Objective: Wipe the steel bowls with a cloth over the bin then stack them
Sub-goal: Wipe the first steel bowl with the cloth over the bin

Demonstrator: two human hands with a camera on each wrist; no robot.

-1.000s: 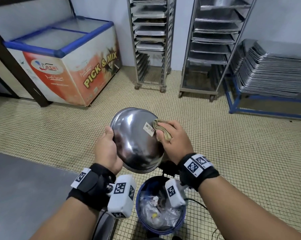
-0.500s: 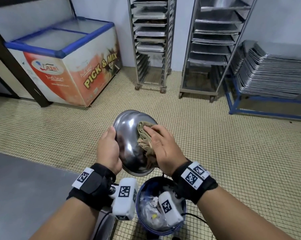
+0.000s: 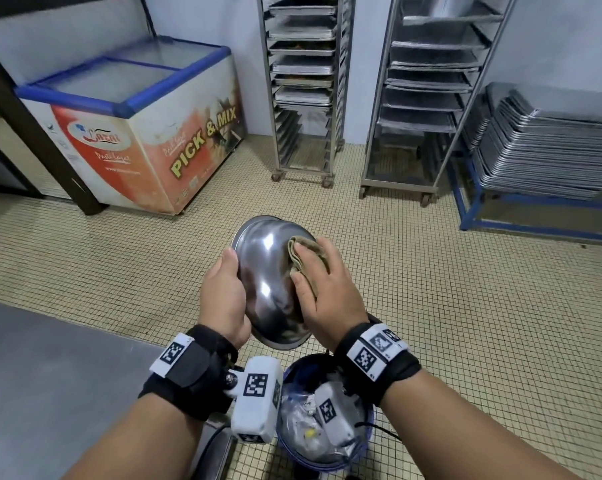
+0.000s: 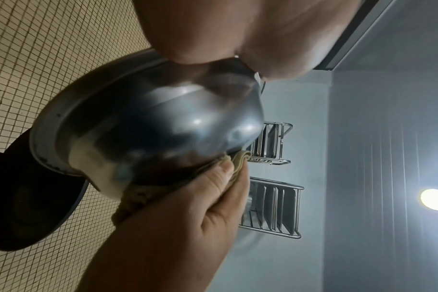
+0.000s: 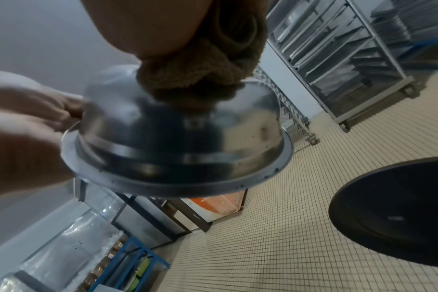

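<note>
A steel bowl (image 3: 264,271) is held tilted above the bin (image 3: 368,419), its rounded outside facing me. My left hand (image 3: 223,292) grips its left rim, thumb on the outer wall. My right hand (image 3: 327,289) holds a folded tan cloth (image 3: 301,252) and presses it on the bowl's upper right outside. In the left wrist view the cloth (image 4: 239,159) is squeezed between the right hand (image 4: 188,217) and the bowl (image 4: 163,126). In the right wrist view the bunched cloth (image 5: 208,79) sits on the bowl's base (image 5: 178,134). The bowl's inside is hidden.
The blue bin holds plastic rubbish directly under my wrists. A steel counter (image 3: 50,375) lies at lower left. A chest freezer (image 3: 147,133), two tray racks (image 3: 306,84) and stacked trays (image 3: 549,147) line the far wall across the tiled floor (image 3: 465,306).
My right hand slid the cloth from the bowl's right edge across its middle, then back to the upper right. The barcode label is now covered. The bowl has turned slightly.
</note>
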